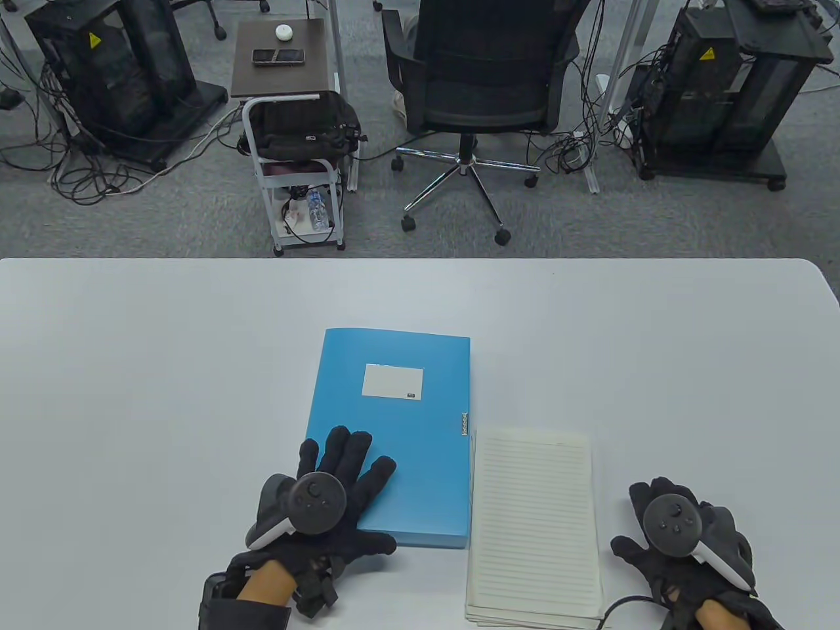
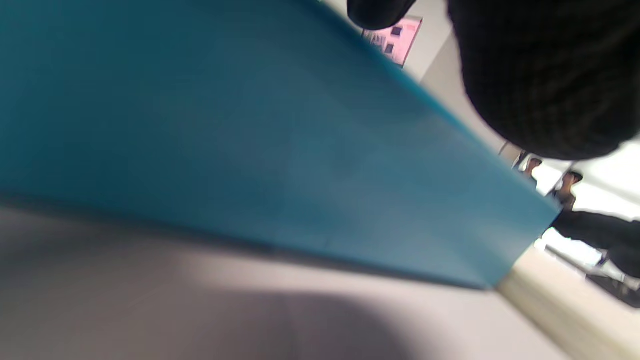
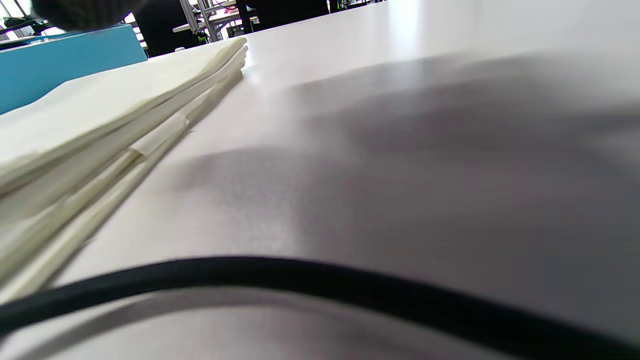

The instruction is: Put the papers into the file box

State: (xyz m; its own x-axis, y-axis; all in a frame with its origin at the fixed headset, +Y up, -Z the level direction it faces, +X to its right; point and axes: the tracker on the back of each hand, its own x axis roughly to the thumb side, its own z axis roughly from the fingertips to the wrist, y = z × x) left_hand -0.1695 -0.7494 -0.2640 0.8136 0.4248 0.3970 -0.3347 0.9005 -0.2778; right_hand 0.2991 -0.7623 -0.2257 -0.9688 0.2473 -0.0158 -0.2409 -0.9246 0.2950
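Observation:
A closed blue file box (image 1: 400,426) lies flat on the white table (image 1: 131,367), with a white label (image 1: 392,382) on its lid and a clasp (image 1: 464,423) on its right edge. A stack of lined papers (image 1: 533,525) lies just right of it. My left hand (image 1: 341,472) rests flat on the box's near left corner, fingers spread. The box's side fills the left wrist view (image 2: 250,150), with a gloved finger (image 2: 540,80) above it. My right hand (image 1: 676,531) lies on the table right of the papers, holding nothing. The papers' edge (image 3: 100,145) shows in the right wrist view.
A black glove cable (image 3: 320,280) loops on the table near my right wrist. Beyond the table's far edge stand an office chair (image 1: 482,85), a small cart (image 1: 295,138) and equipment racks (image 1: 111,72).

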